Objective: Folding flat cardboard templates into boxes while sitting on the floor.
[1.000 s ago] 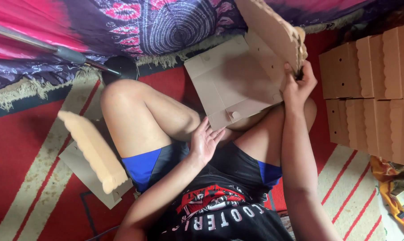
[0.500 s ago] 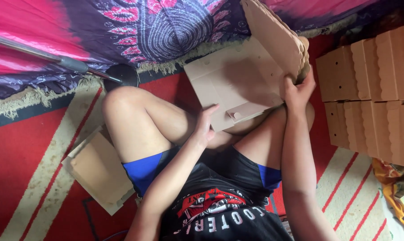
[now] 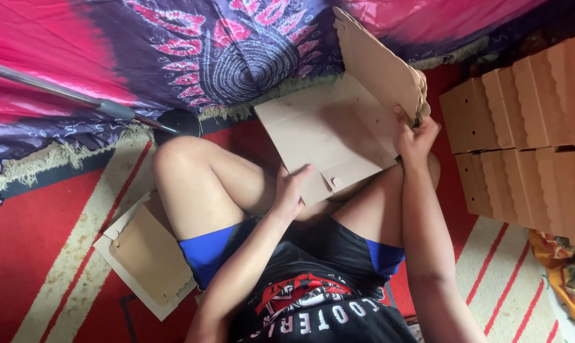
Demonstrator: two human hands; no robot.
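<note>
The person sits on a red striped rug [image 3: 40, 254] with a flat cardboard box blank [image 3: 329, 136] resting across the knees.

The left hand [image 3: 292, 190] lies spread, palm down, pressing the blank's near edge against the thigh. The right hand [image 3: 416, 136] is closed in a pinch on the raised scalloped side flap [image 3: 379, 67], which stands tilted up from the panel.

A further blank [image 3: 149, 257] lies on the rug beside the left leg. A stack of folded boxes [image 3: 528, 121] stands by the rug's right edge.

Risk, in my judgement: the blank has only the legs beneath it. Uneven pull on the flap could crease it off its score line or tear the scalloped edge. If the left hand's pressure eases, the panel may slide toward the patterned cloth [image 3: 192, 57].
</note>
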